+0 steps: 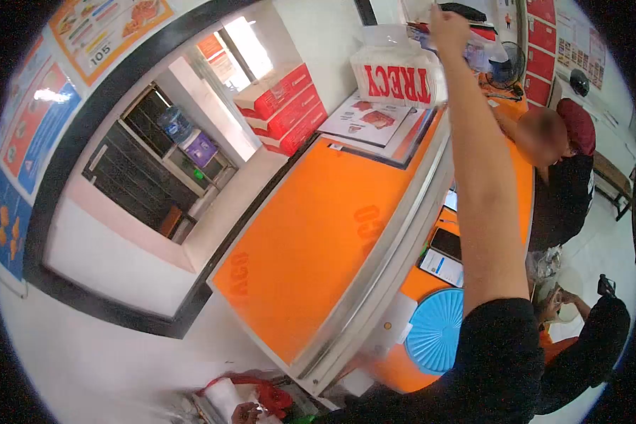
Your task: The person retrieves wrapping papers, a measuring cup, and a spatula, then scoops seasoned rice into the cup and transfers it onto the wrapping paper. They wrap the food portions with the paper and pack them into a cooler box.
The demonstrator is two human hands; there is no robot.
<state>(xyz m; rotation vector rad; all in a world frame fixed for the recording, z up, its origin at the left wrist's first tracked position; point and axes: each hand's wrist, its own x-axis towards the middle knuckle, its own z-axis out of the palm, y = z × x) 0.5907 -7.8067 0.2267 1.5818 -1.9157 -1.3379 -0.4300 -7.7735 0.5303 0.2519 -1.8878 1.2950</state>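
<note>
My right arm, in a black sleeve, stretches up across the counter. At its end my right hand (451, 34) is closed beside a stack of white bags with red lettering (396, 76). Anything inside its fingers is too small to make out. Low at the bottom edge, a small part of my left hand (244, 414) shows in shadow by a white plastic bundle (226, 397) and red plastic (272, 396). Its fingers are mostly cut off by the frame. Under my right arm lie a dark phone (446, 244), a lit phone (442, 268) and a round blue lid (434, 331).
An orange counter top (311, 233) has printed sheets (367, 121) at its far end. Red boxes (283, 106) are stacked on the window ledge. A person in a dark red cap (576, 127) leans at the counter's right; another person's hands (562, 302) are below. A fan (507, 65) stands behind.
</note>
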